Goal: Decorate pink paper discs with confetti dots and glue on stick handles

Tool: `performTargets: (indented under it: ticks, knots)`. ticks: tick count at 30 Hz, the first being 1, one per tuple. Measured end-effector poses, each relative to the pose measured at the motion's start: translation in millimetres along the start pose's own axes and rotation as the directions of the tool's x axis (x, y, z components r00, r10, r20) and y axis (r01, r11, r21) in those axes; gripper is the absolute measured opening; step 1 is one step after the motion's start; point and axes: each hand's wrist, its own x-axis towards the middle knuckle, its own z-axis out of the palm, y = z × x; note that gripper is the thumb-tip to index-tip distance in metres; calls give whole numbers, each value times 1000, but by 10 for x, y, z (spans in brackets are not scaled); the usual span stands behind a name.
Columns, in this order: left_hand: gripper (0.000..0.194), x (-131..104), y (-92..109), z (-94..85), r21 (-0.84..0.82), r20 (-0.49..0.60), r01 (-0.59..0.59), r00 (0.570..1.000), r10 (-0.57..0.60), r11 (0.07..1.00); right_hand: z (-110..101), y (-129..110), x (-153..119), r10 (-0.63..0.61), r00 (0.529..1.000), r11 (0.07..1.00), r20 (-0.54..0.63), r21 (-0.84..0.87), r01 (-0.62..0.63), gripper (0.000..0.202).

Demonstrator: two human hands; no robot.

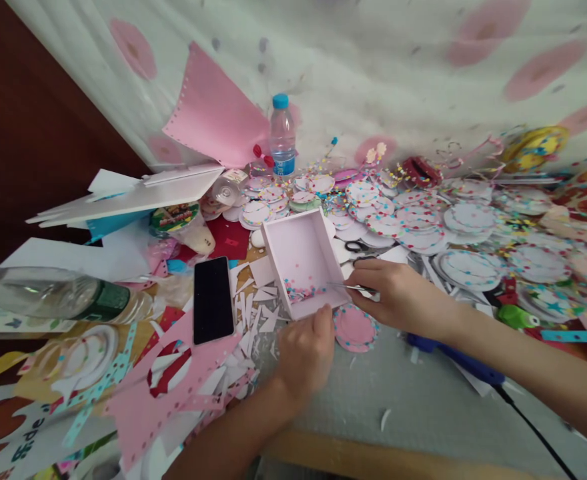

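A shallow white box (301, 250) stands in the middle, with small pink, red and blue dots (301, 291) gathered at its near end. My right hand (391, 293) is closed on metal tweezers (356, 287), whose tips reach over the right wall into the box. Against the box's near edge rests my left hand (306, 347), its fingers curled together; whatever they pinch is hidden. A pink disc (355, 328) edged with coloured dots lies on the grey mat between my hands, just below the box.
Piles of dotted white discs (418, 220) fill the back and right. Left are a black phone (214, 300), paper scraps and a lying bottle (68, 293). An upright water bottle (282, 137) stands behind. A blue glue gun (456, 360) with a cord lies under my right forearm.
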Motion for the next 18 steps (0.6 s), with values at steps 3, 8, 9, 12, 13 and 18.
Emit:
performTargets:
  ticks: [3, 8, 9, 12, 13, 18]
  knots:
    - [13, 1, 8, -7, 5, 1, -8, 1000, 8, 1000, 49, -22, 15, 3, 1000, 994, 16, -110, -2, 21]
    - [14, 23, 29, -26, 22, -5, -4, 1000, 4, 1000, 145, -93, 66, 8, 998, 975, 60, -224, 5, 19]
    - [15, 27, 31, -29, 25, -4, -1, 1000, 2, 1000, 164, -105, 75, 12, 997, 971, 73, -241, 6, 19]
    - [16, 29, 31, -32, 25, -1, 6, 1000, -6, 1000, 220, -122, 101, 22, 995, 963, 93, -270, 4, 16]
    - [16, 28, 28, -31, 21, 1, 10, 1000, -10, 1000, 236, -123, 109, 25, 996, 962, 91, -274, 1, 16]
    - [13, 19, 2, -18, 3, -9, 7, 1000, -7, 1000, 219, -116, 104, 23, 999, 970, 41, -242, -13, 18]
